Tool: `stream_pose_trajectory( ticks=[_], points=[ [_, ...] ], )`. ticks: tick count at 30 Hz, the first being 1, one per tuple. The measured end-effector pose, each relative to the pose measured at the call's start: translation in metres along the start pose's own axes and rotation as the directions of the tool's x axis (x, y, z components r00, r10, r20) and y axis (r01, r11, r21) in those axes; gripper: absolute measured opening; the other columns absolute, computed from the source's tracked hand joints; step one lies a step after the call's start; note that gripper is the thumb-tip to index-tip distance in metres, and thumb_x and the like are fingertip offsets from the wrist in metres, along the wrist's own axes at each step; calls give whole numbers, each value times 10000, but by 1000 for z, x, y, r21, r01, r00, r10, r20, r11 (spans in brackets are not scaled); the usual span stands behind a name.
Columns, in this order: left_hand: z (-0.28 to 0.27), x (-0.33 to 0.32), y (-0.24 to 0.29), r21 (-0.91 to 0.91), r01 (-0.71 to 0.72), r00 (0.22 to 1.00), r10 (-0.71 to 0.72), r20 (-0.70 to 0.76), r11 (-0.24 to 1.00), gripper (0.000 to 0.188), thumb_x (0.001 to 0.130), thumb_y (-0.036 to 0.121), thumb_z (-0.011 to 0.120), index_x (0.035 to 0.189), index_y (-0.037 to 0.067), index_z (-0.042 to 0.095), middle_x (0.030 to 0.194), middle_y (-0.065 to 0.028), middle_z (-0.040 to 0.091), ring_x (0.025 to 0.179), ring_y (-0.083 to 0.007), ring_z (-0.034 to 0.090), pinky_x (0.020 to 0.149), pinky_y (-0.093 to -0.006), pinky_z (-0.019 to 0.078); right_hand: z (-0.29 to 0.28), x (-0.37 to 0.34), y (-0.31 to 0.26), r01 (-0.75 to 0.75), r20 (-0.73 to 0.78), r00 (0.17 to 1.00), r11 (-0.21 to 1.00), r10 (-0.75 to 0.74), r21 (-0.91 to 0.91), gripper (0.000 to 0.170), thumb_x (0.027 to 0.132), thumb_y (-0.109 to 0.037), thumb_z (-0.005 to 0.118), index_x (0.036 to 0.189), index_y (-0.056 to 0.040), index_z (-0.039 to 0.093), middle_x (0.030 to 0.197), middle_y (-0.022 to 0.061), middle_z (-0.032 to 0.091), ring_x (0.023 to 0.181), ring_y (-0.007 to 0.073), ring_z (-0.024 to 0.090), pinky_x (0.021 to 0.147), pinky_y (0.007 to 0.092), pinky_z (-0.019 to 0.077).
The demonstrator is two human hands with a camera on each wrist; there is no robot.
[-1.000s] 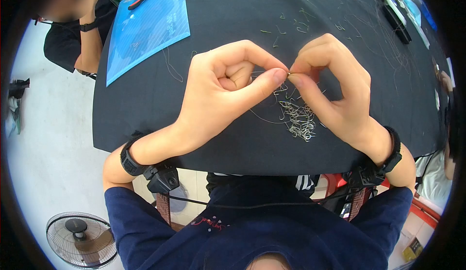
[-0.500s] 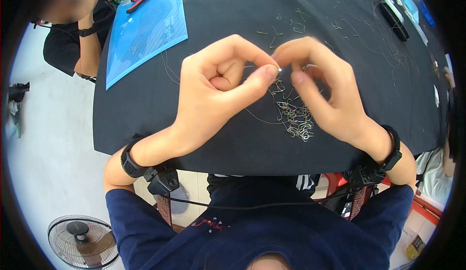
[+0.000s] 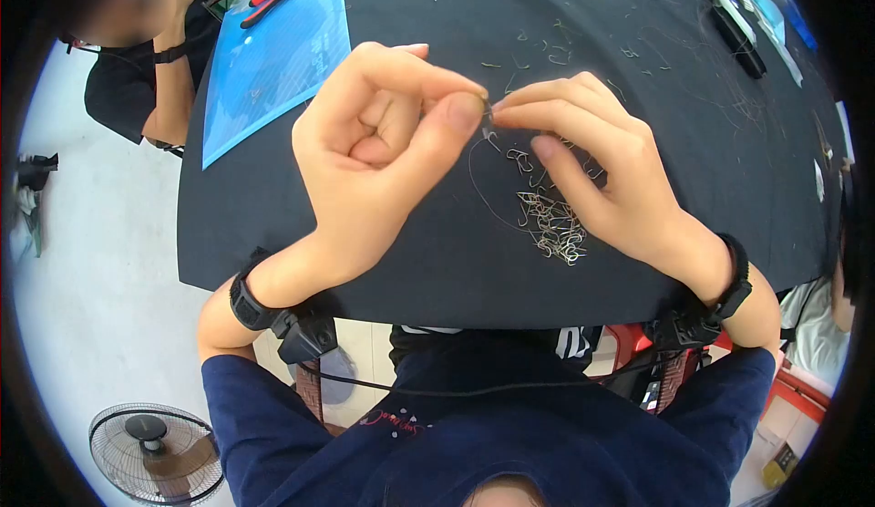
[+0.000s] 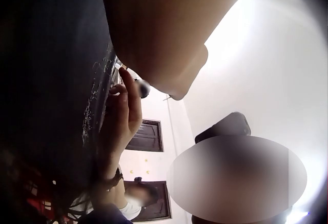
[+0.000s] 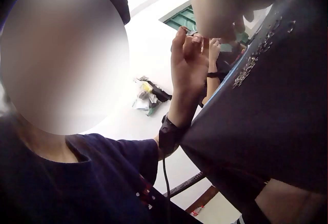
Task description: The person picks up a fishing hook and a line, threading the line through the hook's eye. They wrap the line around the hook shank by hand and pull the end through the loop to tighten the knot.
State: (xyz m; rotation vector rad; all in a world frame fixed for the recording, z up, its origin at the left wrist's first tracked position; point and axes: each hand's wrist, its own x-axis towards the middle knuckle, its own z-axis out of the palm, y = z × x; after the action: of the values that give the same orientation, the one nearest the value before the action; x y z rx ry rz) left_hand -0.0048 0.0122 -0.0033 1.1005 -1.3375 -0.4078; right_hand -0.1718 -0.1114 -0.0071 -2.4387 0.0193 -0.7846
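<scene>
Hands farther left than before, left pinch on tiny piece, right open.

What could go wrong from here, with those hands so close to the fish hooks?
The thin line curves down to the pile of hooks, so a tug might snag it there. The left hand pinches something tiny, mostly hidden by its fingertips; if it slipped, it could get lost among the hooks. Lowering the right hand carelessly might also prick a finger.
</scene>
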Motion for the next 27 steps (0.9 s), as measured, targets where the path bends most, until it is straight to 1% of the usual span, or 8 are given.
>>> stream_pose_trajectory(
  ticks=[2, 5, 8, 9, 14, 18, 22, 27],
  points=[
    [-3, -3, 3, -54, -31, 993, 37, 110, 998, 47, 905, 44, 548, 920, 0, 539, 685, -42, 526, 580, -47, 461, 700, -303, 464, 3, -2, 2, -64, -90, 994, 998, 66, 19, 327, 803, 60, 518, 1106, -18, 611, 1121, 99, 608, 844, 174, 569, 732, 271, 456],
    [9, -5, 17, -273, 126, 983, -84, 160, 954, 112, 811, -79, 617, 913, -33, 611, 478, 71, 439, 458, 5, 484, 453, -144, 381, 0, -1, 0, -204, -147, 965, 975, 216, 92, 358, 820, 39, 501, 1160, -27, 592, 1167, 82, 580, 802, 106, 529, 693, 231, 439],
    [4, -6, 21, -266, 158, 906, -32, 421, 951, 115, 777, -48, 681, 830, -86, 587, 506, -47, 545, 389, -74, 460, 368, -200, 290, -2, -2, 5, -217, -196, 946, 954, 258, 206, 299, 904, -43, 467, 1179, -1, 577, 1189, 63, 561, 753, 65, 492, 658, 206, 416],
    [0, 0, 16, -290, 74, 844, 95, 528, 954, 143, 733, -58, 727, 835, -103, 637, 467, -19, 502, 391, -65, 407, 367, -221, 238, -3, -2, 5, -218, -214, 937, 941, 275, 257, 290, 920, -58, 459, 1179, 6, 574, 1191, 63, 559, 750, 63, 492, 653, 205, 414],
    [12, -11, 19, -298, 479, 488, 32, 872, 826, 71, 801, 28, 696, 862, -9, 690, 553, -32, 535, 400, -86, 390, 393, -254, 255, -6, -3, 4, -197, -295, 914, 941, 277, 274, 319, 962, -180, 439, 1189, -2, 575, 1058, 39, 578, 704, 43, 477, 597, 174, 362],
    [12, -15, 13, -219, 532, 252, 94, 963, 818, 51, 844, 74, 649, 880, 40, 663, 572, -21, 542, 422, -101, 426, 416, -263, 293, -3, -1, 7, -164, -433, 857, 944, 281, 288, 335, 964, -212, 462, 1193, 1, 580, 687, -12, 521, 585, 24, 417, 564, 176, 336],
    [10, -17, 10, -104, 572, 10, 119, 993, 814, 52, 865, 85, 615, 844, 37, 615, 593, -32, 567, 449, -130, 493, 437, -279, 335, -9, -5, 10, -153, -470, 831, 935, 296, 319, 318, 959, -233, 490, 1145, -3, 607, 622, -33, 487, 541, 18, 373, 524, 170, 304],
    [9, -18, 8, -62, 542, -37, 98, 995, 838, 59, 859, 96, 628, 844, 39, 624, 609, -31, 581, 502, -133, 530, 462, -290, 368, -8, -4, 10, -184, -516, 758, 890, 399, 418, 265, 939, -216, 536, 1072, -8, 632, 671, -35, 498, 538, 9, 346, 485, 172, 271]
  ],
)
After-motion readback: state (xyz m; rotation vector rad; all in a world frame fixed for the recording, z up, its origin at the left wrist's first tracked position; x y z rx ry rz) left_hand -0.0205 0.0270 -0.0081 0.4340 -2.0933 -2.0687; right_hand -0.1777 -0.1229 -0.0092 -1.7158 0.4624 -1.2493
